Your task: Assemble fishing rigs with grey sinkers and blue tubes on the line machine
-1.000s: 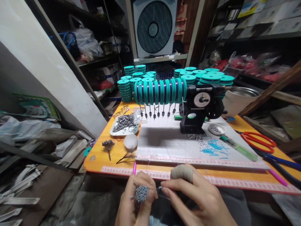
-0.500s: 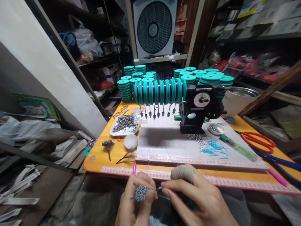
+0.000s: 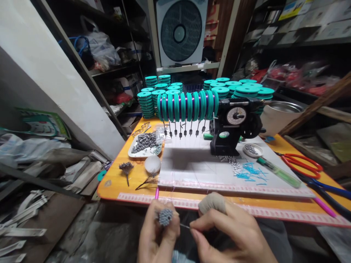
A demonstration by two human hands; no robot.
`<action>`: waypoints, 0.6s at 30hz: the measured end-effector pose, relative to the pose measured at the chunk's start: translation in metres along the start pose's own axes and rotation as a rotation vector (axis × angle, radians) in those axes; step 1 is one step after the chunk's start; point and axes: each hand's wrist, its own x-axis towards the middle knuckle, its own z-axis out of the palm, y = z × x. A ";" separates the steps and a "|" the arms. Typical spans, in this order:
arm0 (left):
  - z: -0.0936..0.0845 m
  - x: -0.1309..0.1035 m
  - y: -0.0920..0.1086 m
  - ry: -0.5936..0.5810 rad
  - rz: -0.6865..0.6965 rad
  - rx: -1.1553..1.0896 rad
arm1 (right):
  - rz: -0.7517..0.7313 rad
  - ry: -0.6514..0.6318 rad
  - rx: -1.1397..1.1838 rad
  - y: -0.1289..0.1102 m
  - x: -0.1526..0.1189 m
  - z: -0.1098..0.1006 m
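Note:
At the table's front edge my left hand (image 3: 159, 232) is closed round a bundle of small grey-tipped pieces (image 3: 165, 217), tips facing up. My right hand (image 3: 222, 223), with a beige cover on one finger, pinches the end of a thin strand (image 3: 185, 226) that reaches to my left hand. Beyond the hands, a black winding machine (image 3: 225, 126) carries a row of teal spools (image 3: 189, 106) with purple line, and small dark weights (image 3: 180, 135) hang under them. The white board (image 3: 189, 171) lies beneath, with cut blue pieces (image 3: 251, 172) on it.
A white tray of dark grey pieces (image 3: 145, 144), a small white bowl (image 3: 152, 165) and dark bunches (image 3: 126, 168) lie left. On the right are a green-capped tube (image 3: 279, 173), red-handled scissors (image 3: 301, 164) and a dish (image 3: 252, 150). Teal spool stacks (image 3: 144, 104) stand behind.
The fingertips of my right hand have shifted slightly down, and the strand between my hands shows more clearly. The bundle in my left hand has tilted and moved up a little.

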 end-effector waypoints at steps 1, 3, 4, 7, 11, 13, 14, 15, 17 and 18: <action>-0.001 0.003 0.000 0.031 0.048 -0.043 | -0.001 0.013 -0.024 -0.001 0.000 0.000; -0.002 0.011 0.002 0.048 0.162 -0.100 | 0.010 0.042 -0.033 -0.002 0.000 -0.002; -0.002 0.015 0.005 0.058 0.217 -0.117 | 0.024 0.061 -0.027 -0.002 0.000 -0.004; -0.002 0.027 0.014 0.124 0.318 -0.129 | 0.071 0.105 -0.012 -0.001 0.003 -0.013; -0.005 0.031 0.013 -0.003 0.219 0.000 | 0.123 0.136 0.041 0.004 0.004 -0.019; -0.003 0.029 0.007 -0.153 0.198 -0.005 | 0.158 0.158 0.080 0.005 0.003 -0.017; -0.001 0.027 0.003 -0.232 0.207 -0.047 | 0.176 0.162 0.097 0.005 0.003 -0.016; 0.003 0.026 0.000 -0.310 0.216 -0.111 | 0.185 0.161 0.110 0.006 0.002 -0.015; 0.013 0.024 -0.002 -0.402 0.200 -0.237 | 0.207 0.160 0.138 0.006 0.001 -0.012; 0.018 0.023 -0.002 -0.399 0.179 -0.255 | 0.224 0.170 0.152 0.005 0.000 -0.010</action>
